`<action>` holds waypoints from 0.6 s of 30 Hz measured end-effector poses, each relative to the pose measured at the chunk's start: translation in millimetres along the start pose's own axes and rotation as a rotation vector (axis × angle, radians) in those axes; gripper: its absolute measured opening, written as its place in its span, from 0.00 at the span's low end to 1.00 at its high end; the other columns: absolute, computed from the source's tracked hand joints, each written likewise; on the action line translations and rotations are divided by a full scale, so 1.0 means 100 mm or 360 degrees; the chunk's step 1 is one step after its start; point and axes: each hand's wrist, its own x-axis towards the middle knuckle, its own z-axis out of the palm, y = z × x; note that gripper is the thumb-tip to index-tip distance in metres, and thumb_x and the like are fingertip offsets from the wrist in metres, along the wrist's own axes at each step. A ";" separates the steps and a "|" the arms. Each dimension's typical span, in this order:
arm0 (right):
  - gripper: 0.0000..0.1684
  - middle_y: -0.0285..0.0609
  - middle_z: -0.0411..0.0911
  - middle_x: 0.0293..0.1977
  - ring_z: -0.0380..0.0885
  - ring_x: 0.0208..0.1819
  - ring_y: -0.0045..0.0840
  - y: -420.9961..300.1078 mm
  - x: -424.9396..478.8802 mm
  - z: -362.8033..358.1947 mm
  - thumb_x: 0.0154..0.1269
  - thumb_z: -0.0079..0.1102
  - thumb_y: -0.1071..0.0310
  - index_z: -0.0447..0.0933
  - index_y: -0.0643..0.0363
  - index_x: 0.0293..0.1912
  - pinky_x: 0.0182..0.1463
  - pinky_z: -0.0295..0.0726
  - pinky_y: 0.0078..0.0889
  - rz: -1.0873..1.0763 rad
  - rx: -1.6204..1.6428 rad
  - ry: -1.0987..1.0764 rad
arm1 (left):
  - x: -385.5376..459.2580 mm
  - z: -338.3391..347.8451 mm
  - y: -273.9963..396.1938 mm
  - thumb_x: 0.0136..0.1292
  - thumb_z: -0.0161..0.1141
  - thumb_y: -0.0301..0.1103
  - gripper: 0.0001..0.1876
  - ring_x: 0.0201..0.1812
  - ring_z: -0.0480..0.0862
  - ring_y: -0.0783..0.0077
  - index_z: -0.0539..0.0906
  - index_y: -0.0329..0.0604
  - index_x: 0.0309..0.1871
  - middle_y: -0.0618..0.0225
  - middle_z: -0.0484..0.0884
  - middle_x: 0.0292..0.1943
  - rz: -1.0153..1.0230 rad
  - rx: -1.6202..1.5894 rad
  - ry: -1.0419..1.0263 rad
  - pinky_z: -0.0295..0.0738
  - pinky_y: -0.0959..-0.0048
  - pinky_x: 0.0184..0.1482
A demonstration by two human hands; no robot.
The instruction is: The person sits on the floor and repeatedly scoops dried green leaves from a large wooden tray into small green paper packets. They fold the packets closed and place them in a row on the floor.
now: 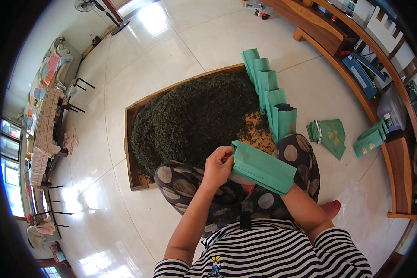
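Note:
A green paper-like bag (264,166) with a line of small writing lies slanted above my lap. My left hand (220,163) pinches its left end between thumb and fingers. My right forearm (302,205) reaches up to the bag's lower right end. The bag hides my right hand, and I cannot tell whether it is inside or beneath. Beyond my knees sits a shallow wooden tray (126,139) with a large heap of dark, dried leaf-like material (194,114). Several upright green bags (285,120) stand in an overlapping row along the tray's right side.
Flat green bags (330,133), fanned and banded, lie on the tiled floor (153,222) at right, near more green bags (370,140). A wooden cabinet (399,170) curves along the right. A standing fan (120,27) and a cloth-covered table (43,135) are at left.

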 end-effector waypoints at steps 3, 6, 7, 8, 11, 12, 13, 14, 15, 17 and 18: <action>0.17 0.44 0.75 0.51 0.75 0.53 0.31 -0.04 -0.03 -0.02 0.67 0.54 0.67 0.73 0.62 0.53 0.57 0.75 0.31 -0.0013 -0.0057 -0.0035 | -0.02 0.00 -0.02 0.62 0.60 0.22 0.09 0.40 0.81 0.78 0.80 0.35 0.46 0.68 0.80 0.39 -0.0130 -0.0290 -0.0040 0.75 0.78 0.43; 0.17 0.44 0.75 0.51 0.75 0.53 0.31 -0.06 -0.03 -0.05 0.67 0.54 0.67 0.73 0.62 0.53 0.57 0.75 0.31 -0.0060 -0.0209 -0.0054 | -0.01 0.09 -0.01 0.63 0.60 0.22 0.09 0.40 0.80 0.79 0.80 0.36 0.46 0.69 0.80 0.38 -0.0018 -0.0186 0.0019 0.75 0.79 0.45; 0.16 0.44 0.75 0.51 0.75 0.53 0.31 -0.06 -0.01 -0.05 0.67 0.54 0.67 0.73 0.62 0.53 0.58 0.75 0.31 -0.0092 -0.0297 -0.0057 | -0.02 0.13 0.02 0.64 0.60 0.22 0.08 0.40 0.80 0.79 0.80 0.36 0.46 0.70 0.80 0.38 -0.0078 -0.0284 0.0012 0.75 0.79 0.45; 0.16 0.44 0.75 0.51 0.75 0.53 0.32 -0.07 -0.01 -0.05 0.67 0.54 0.67 0.73 0.62 0.53 0.58 0.75 0.31 -0.0120 -0.0394 -0.0062 | -0.04 0.16 0.08 0.64 0.60 0.23 0.08 0.40 0.80 0.79 0.80 0.36 0.46 0.71 0.80 0.39 -0.0139 -0.0382 0.0006 0.74 0.79 0.45; 0.16 0.44 0.75 0.51 0.75 0.53 0.32 -0.17 0.11 -0.05 0.67 0.54 0.67 0.74 0.62 0.52 0.58 0.75 0.31 -0.0340 -0.1047 -0.0063 | -0.04 0.13 0.23 0.68 0.58 0.26 0.07 0.40 0.79 0.80 0.80 0.37 0.47 0.73 0.81 0.40 -0.0073 -0.0540 -0.0097 0.74 0.79 0.45; 0.16 0.44 0.75 0.51 0.75 0.53 0.32 -0.24 0.14 -0.02 0.67 0.54 0.67 0.74 0.62 0.52 0.58 0.75 0.31 -0.0422 -0.1383 -0.0043 | -0.05 0.08 0.29 0.69 0.56 0.26 0.08 0.41 0.79 0.81 0.80 0.37 0.48 0.72 0.81 0.39 -0.0006 -0.0548 -0.0117 0.74 0.79 0.46; 0.16 0.44 0.75 0.51 0.74 0.54 0.32 -0.35 0.18 0.03 0.67 0.54 0.67 0.74 0.62 0.52 0.58 0.75 0.31 -0.0496 -0.1689 -0.0015 | -0.05 0.04 0.36 0.70 0.55 0.26 0.08 0.41 0.79 0.81 0.80 0.37 0.49 0.71 0.82 0.39 0.0063 -0.0554 -0.0140 0.74 0.80 0.47; 0.15 0.45 0.74 0.50 0.74 0.53 0.33 -0.45 0.19 0.07 0.66 0.53 0.68 0.74 0.62 0.50 0.58 0.75 0.32 -0.0543 -0.1952 0.0011 | -0.09 0.04 0.49 0.72 0.53 0.29 0.09 0.40 0.79 0.79 0.80 0.37 0.48 0.70 0.82 0.39 -0.0129 -0.0805 0.0016 0.75 0.78 0.48; 0.13 0.47 0.74 0.50 0.74 0.53 0.34 -0.56 0.20 0.12 0.66 0.52 0.69 0.75 0.62 0.49 0.58 0.75 0.34 -0.0595 -0.2216 0.0041 | -0.10 0.01 0.47 0.72 0.53 0.30 0.08 0.40 0.80 0.79 0.81 0.38 0.47 0.69 0.83 0.39 -0.0134 -0.0923 0.0188 0.76 0.77 0.48; 0.17 0.47 0.73 0.52 0.74 0.53 0.32 -0.34 0.08 -0.17 0.65 0.53 0.71 0.72 0.62 0.54 0.59 0.74 0.32 -0.0715 -0.2504 0.0306 | -0.07 -0.04 0.41 0.72 0.53 0.31 0.09 0.40 0.80 0.79 0.81 0.39 0.47 0.68 0.83 0.38 -0.0065 -0.0964 0.0380 0.76 0.77 0.48; 0.20 0.46 0.72 0.54 0.74 0.54 0.31 -0.33 0.07 -0.18 0.65 0.53 0.71 0.69 0.62 0.56 0.60 0.74 0.31 -0.0699 -0.2413 0.0334 | -0.08 -0.07 0.40 0.71 0.54 0.29 0.08 0.41 0.80 0.79 0.80 0.39 0.49 0.69 0.82 0.41 -0.0068 -0.0951 0.0330 0.76 0.76 0.50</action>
